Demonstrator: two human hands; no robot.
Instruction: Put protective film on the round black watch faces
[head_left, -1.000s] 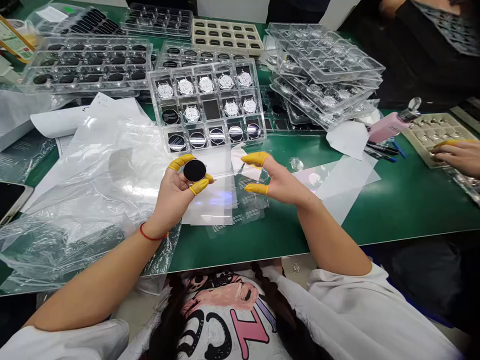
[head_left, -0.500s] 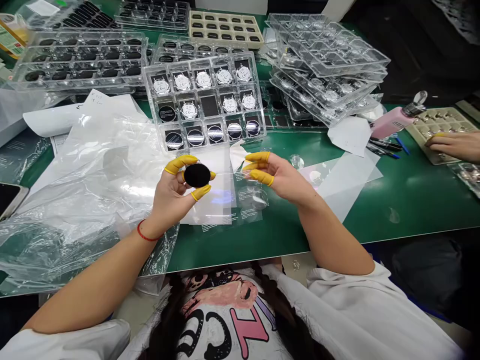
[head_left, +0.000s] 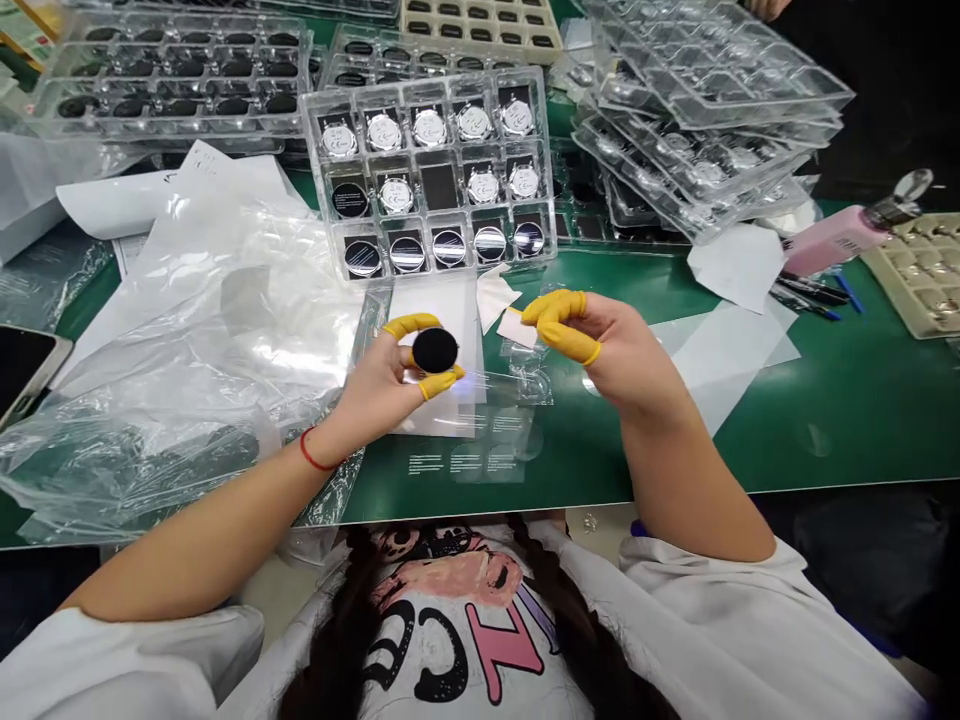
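Observation:
My left hand, with yellow finger cots, is closed around the edge of a round black watch head, its dark face turned up toward me. To its right, my right hand pinches its cot-covered fingertips at the corner of a small pale pink piece of cloth or paper. Just behind that piece lies a crumpled white scrap. Under the hands are white sheets and a clear film with printed white text. Beyond them a clear tray holds watch heads, several with silver backs showing.
Stacked clear trays stand at back left and back right. Plastic wrap covers the left side, beside a phone. A pink pump bottle, pens and a beige tray are at right.
My left hand and the watch head have shifted slightly right. My right hand has moved right, its fingers closing together with the pale pink piece now at their tips. The co-worker's hand at the beige tray is gone.

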